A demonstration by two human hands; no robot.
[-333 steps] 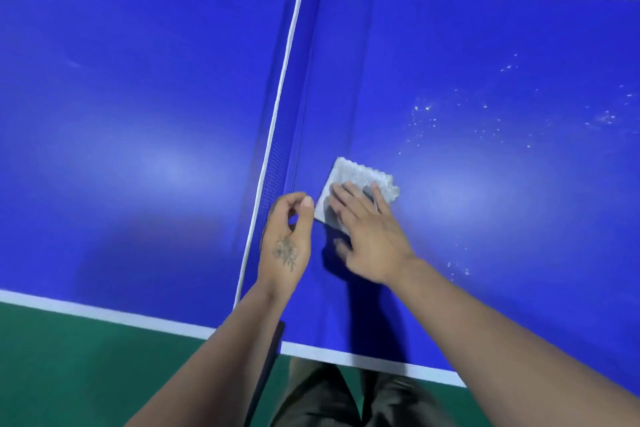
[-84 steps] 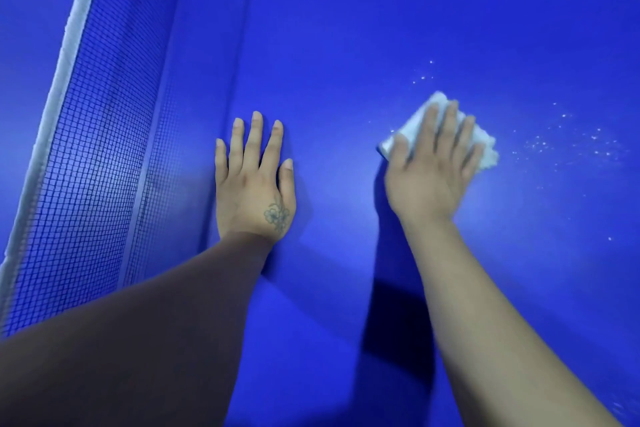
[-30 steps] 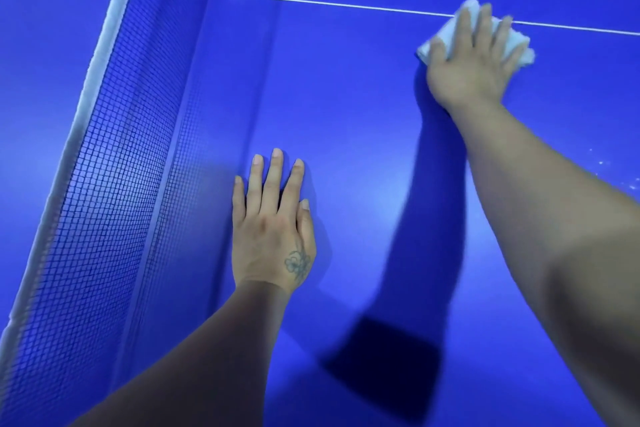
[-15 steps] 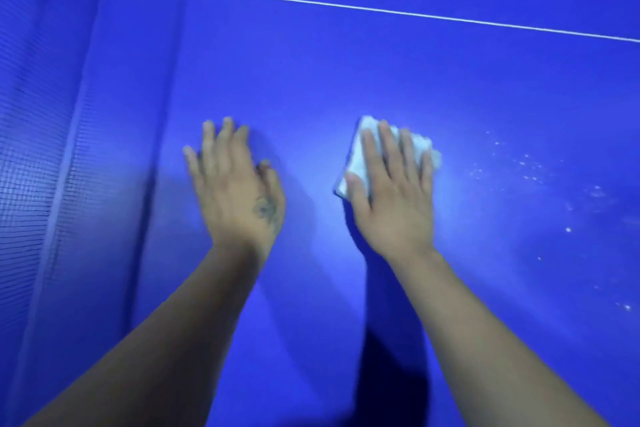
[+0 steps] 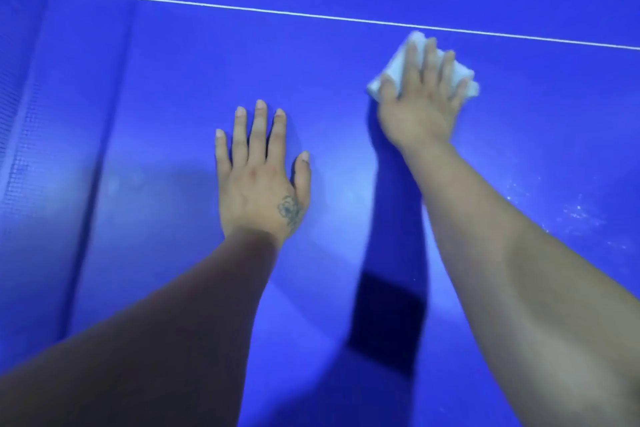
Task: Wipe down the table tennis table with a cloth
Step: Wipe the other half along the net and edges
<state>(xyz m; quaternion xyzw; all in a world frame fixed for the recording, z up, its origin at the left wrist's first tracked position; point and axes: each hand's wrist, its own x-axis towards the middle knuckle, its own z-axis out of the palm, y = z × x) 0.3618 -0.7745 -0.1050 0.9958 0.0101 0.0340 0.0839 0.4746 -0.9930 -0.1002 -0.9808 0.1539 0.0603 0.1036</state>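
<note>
Since half a second ago, cloth (image 5: 398, 68) is pushed up the table (image 5: 173, 80) toward the white line (image 5: 277, 11), pressed under flat right hand (image 5: 420, 107). Left hand (image 5: 259, 180) is laid flat, empty. Specks (image 5: 575, 211) at right could be missed.
</note>
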